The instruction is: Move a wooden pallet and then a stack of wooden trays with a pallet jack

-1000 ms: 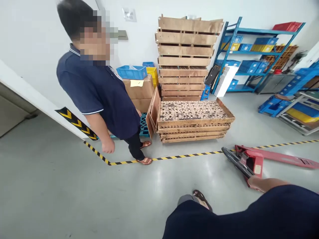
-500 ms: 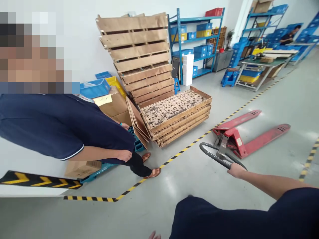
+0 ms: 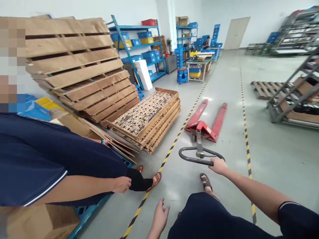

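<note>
My right hand is wrapped round the right side of the grey loop handle of a red pallet jack. The jack stands on the floor, its two forks pointing away from me. Low in the picture, my left hand hangs over the floor with its fingers apart and nothing in it. On the left a person in a dark blue shirt stands close by, one hand near cardboard sheets.
Stacked wooden trays and tall leaning wooden pallets stand left of the striped floor line. Blue shelves are behind. A metal rack and a wooden pallet stand at the right. A cardboard box is bottom left.
The view has swung to the right, showing the rack and pallet there. My left hand has come further into view. The jack now points more straight ahead, my right hand still on its handle.
</note>
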### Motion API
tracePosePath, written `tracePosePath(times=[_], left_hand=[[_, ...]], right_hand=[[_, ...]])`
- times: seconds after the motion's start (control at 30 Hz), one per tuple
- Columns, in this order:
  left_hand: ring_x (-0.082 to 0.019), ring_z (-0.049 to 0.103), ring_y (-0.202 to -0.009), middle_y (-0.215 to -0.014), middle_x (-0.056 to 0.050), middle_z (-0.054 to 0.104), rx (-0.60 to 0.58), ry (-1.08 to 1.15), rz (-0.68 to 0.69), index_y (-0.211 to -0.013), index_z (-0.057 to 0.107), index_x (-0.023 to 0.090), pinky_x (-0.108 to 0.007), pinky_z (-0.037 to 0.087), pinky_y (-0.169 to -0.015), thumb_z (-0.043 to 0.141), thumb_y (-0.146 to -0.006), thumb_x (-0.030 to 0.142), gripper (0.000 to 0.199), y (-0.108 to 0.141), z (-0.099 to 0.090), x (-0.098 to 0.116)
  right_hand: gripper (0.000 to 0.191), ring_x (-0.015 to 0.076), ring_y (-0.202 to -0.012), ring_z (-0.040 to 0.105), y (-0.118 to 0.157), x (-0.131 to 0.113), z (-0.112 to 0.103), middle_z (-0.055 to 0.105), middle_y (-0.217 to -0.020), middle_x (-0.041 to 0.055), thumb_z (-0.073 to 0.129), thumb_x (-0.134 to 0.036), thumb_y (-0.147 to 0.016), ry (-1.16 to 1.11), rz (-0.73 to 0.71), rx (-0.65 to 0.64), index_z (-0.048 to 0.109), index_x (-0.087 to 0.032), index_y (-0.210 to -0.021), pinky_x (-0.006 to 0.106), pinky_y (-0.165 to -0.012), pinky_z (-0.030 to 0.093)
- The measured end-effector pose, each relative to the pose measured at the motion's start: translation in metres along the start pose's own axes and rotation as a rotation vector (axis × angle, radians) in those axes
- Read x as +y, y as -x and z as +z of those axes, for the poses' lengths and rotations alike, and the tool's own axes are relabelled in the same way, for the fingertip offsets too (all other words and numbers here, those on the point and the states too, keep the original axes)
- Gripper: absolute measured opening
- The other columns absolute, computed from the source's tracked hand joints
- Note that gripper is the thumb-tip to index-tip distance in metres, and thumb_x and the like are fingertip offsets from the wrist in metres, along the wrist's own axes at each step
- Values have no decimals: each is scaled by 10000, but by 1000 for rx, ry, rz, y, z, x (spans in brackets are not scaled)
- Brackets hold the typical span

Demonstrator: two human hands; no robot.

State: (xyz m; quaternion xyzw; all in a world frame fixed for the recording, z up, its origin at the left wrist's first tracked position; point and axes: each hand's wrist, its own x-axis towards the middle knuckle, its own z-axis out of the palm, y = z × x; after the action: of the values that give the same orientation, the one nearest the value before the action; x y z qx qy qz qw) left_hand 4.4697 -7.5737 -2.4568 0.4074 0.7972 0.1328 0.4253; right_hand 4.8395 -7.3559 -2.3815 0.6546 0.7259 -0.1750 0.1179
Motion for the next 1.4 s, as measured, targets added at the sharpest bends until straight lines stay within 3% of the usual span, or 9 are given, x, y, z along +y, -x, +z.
tracePosePath(times=[0.13,0.23,0.4,0.57,0.67,0.97,1.07,1.2,1.4], left_hand=[[-300,436,-1472,-1582,-253,420,-39,-180,342,-1530,368,21,-399,372,-1213,465,-878,285,710,-3,-27,33],[-335,162,-1583,-1675,-246,239,46,-356,554,-1572,313,55,-465,253,-1276,570,-830,240,806,6,-27,52],[-355,51,-1590,-1718,-212,51,74,-530,709,-1615,241,119,-524,226,-1277,669,-757,161,960,28,-23,54],[-344,217,-1570,-1628,-174,387,89,-563,877,-1251,610,143,-531,324,-1243,554,-788,54,474,65,-15,4],[-343,388,-1495,-1299,-135,653,110,-521,988,-941,607,181,-540,401,-1187,511,-784,34,235,101,-5,-37],[-198,624,-856,-756,6,627,-217,-486,940,-680,498,193,-514,376,-1139,695,-765,160,218,235,17,-108],[-199,587,-830,-730,11,627,-339,-465,920,-653,469,191,-390,456,-943,827,-651,190,358,263,-3,-111],[-175,540,-757,-695,18,613,-386,-391,1024,-652,468,190,-315,409,-775,826,-701,259,368,285,-40,-113],[-159,504,-708,-736,-5,572,-136,-182,1501,-782,500,207,-288,373,-663,551,-826,89,136,285,-84,-128]], right_hand=[[188,263,-971,686,67,-26,33,749,-941,91,596,-351,-865,-50,37,42,663,-180,-905,367,-871,397],[183,271,-968,685,115,-52,56,751,-947,99,610,-340,-843,-100,34,68,673,-176,-891,373,-880,395],[178,281,-963,671,189,-88,92,741,-936,91,630,-347,-816,-192,5,86,654,-173,-844,383,-889,392],[175,278,-970,651,265,-98,122,723,-925,89,637,-351,-818,-248,-13,134,629,-177,-822,379,-897,378],[151,271,-953,647,315,-99,141,717,-909,89,632,-323,-799,-257,-17,141,609,-174,-789,371,-883,368],[81,226,-821,619,465,-86,207,678,-775,51,615,-236,-712,-282,62,156,556,-181,-720,357,-837,367],[50,210,-800,604,503,-90,216,656,-755,30,611,-203,-710,-280,30,306,583,-185,-747,348,-832,376],[107,209,-823,595,541,-111,210,661,-805,33,598,-164,-764,-173,1,743,624,-192,-863,347,-825,392],[172,189,-781,592,577,-163,183,629,-778,24,672,-250,-858,-28,49,1145,615,-187,-1008,349,-870,458]])
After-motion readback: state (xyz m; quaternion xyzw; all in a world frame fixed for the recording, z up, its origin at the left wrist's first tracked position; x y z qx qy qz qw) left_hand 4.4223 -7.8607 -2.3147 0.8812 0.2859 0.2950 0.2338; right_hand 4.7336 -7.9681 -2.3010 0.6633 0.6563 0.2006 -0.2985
